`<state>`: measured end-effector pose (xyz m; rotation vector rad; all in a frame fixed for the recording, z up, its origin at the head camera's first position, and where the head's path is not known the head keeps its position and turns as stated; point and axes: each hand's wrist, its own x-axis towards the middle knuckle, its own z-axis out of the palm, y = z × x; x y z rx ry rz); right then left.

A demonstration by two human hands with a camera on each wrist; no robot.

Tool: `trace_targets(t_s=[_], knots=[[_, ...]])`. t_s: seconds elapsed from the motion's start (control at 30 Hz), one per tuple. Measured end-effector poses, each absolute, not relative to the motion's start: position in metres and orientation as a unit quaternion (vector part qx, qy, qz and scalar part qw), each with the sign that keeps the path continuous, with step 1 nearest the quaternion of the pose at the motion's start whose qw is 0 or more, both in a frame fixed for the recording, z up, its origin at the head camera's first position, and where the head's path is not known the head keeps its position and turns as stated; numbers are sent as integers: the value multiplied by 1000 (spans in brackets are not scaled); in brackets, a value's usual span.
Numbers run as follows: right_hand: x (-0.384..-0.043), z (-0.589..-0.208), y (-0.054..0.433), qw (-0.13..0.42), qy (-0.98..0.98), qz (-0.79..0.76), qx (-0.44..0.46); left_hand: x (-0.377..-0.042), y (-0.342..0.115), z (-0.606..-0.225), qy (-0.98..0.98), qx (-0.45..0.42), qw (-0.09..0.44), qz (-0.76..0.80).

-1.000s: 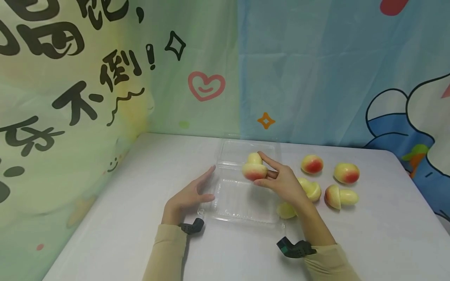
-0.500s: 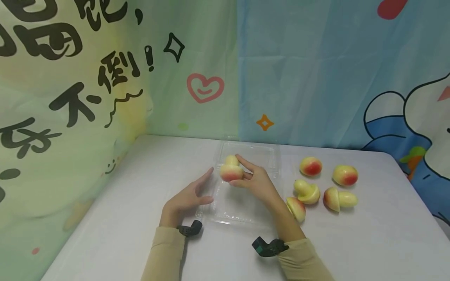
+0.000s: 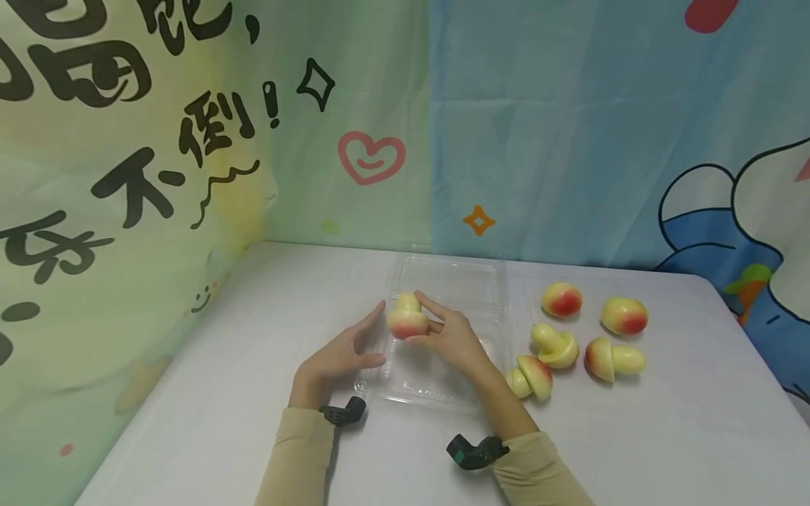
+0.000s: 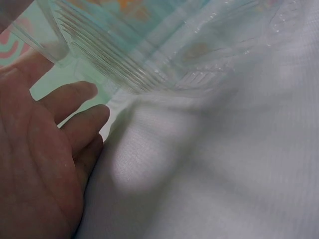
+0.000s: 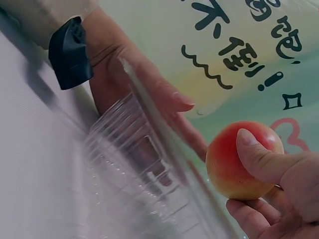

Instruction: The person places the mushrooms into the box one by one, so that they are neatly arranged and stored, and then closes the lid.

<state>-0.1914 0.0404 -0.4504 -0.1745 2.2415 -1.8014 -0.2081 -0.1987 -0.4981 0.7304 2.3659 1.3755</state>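
A mushroom-shaped piece (image 3: 408,323), pale yellow with a red blush on its rounded cap, is pinched in the right hand (image 3: 452,341), stem up, over the left side of a clear plastic container (image 3: 411,379). The ribbed container lies open on the table (image 3: 664,436), its lid folded back.

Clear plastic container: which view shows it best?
The head view: nearly the whole container lies in frame, though the right hand covers part. The left wrist view shows only a ribbed part close up; the right wrist view, a cropped, partly blurred side.
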Motion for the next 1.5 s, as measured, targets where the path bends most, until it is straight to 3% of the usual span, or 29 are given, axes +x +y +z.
trace_targets(t_s=[0.6,1.2,1.5], knots=[[-192,-466,39,117,804,-581,-50,-208,-197,-498,814,260,159,494],[-192,-474,28,89,810,-570,-103,-209,-197,-496,797,276,160,513],[-189,-481,25,89,820,-560,-76,-210,-198,-496,780,283,167,533]])
